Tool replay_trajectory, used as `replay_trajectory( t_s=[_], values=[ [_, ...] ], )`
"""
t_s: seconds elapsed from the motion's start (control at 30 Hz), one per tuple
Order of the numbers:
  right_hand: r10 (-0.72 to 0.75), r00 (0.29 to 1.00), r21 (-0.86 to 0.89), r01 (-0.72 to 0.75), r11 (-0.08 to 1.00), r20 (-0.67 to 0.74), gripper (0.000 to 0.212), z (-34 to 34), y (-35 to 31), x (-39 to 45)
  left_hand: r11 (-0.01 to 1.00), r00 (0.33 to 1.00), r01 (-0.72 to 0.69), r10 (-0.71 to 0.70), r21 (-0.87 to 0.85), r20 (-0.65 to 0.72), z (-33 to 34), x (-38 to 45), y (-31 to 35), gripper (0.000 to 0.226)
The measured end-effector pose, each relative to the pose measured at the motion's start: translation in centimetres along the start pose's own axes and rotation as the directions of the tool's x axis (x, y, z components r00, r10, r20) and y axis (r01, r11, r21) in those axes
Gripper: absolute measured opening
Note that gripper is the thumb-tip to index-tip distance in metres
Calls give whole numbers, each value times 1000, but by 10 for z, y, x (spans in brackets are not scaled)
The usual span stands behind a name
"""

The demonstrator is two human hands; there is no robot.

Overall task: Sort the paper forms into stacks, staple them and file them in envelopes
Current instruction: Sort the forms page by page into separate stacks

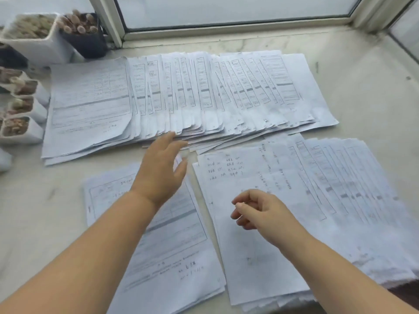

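Observation:
A long fanned row of printed paper forms point(181, 96) lies across the far part of the sill. A small stack of forms point(172, 252) sits near the front, left of centre. A second fanned spread point(317, 191), topped by a sheet with handwriting, lies at the front right. My left hand point(161, 168) reaches forward with straight fingers, its fingertips at the near edge of the far row. My right hand point(256, 209) hovers over the handwritten sheet with loosely curled fingers and holds nothing that I can see.
Several small white pots with succulents point(25, 109) line the left edge, and a white pot point(34, 37) and a black pot point(84, 35) stand at the back left. A window frame point(226, 26) runs along the back. Bare pale sill point(374, 87) shows at the right.

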State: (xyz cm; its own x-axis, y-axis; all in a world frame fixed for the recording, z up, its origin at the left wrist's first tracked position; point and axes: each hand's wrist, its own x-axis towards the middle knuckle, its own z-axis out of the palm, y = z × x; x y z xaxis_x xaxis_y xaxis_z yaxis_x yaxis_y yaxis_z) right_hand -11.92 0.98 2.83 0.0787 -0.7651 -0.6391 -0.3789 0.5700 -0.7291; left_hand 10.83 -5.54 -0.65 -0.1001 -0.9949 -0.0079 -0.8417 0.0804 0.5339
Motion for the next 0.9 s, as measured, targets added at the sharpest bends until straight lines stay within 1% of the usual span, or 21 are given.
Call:
replay_trajectory(
  t_s=[0.07, 0.13, 0.17, 0.2, 0.27, 0.3, 0.37, 0.47, 0.57, 0.67, 0.73, 0.8, 0.87, 0.9],
  values=[
    [-9, 998, -42, 11, 999, 61, 13, 12, 19, -16, 999, 996, 23, -25, -26, -91, 4, -68, 1, 31],
    [-13, 995, -78, 21, 997, 103, 13, 22, 33, -33, 996, 993, 47, -56, -81, -105, 16, -137, 6, 22],
    [-13, 993, -102, 25, 995, 117, 13, 26, 39, -40, 992, 994, 56, -66, -109, -90, 23, -168, 11, 20],
    [-11, 992, -131, 28, 991, 124, 13, 30, 44, -46, 989, 996, 66, -74, -129, -51, 31, -193, 15, 23],
    [-18, 994, -208, 41, 977, 112, 13, 36, 52, -53, 989, 997, 72, -66, -131, 50, 47, -230, 20, 34],
    [-28, 995, -250, 51, 967, 94, 14, 38, 56, -55, 990, 995, 68, -59, -125, 77, 55, -240, 20, 38],
    [-35, 998, -306, 50, 951, 54, 15, 42, 61, -55, 988, 995, 93, -86, -120, 56, 64, -247, 21, 41],
    [-16, 1000, -303, 19, 953, 14, 15, 48, 66, -50, 983, 986, 147, -154, -106, -66, 68, -240, 20, 45],
    [46, 999, -234, -45, 971, -2, 10, 53, 65, -44, 997, 994, 80, -81, -9, -76, 71, -231, 13, 46],
    [107, 994, -134, -102, 986, 26, 6, 59, 63, -42, 1000, 996, 5, -4, 8, -95, 72, -229, 3, 42],
    [136, 989, -96, -131, 987, 51, 5, 63, 61, -41, 998, 989, -61, 59, -8, -135, 71, -230, -3, 37],
    [155, 986, -78, -150, 986, 60, 12, 65, 61, -39, 993, 978, -102, 90, -53, -186, 72, -231, -9, 32],
    [169, 983, -60, -165, 984, 73, 16, 64, 62, -37, 986, 974, -80, 47, -145, -221, 72, -231, -10, 28],
    [174, 981, -45, -171, 984, 89, 14, 63, 62, -37, 978, 973, -37, -12, -208, -229, 71, -231, -9, 27]
  ],
)
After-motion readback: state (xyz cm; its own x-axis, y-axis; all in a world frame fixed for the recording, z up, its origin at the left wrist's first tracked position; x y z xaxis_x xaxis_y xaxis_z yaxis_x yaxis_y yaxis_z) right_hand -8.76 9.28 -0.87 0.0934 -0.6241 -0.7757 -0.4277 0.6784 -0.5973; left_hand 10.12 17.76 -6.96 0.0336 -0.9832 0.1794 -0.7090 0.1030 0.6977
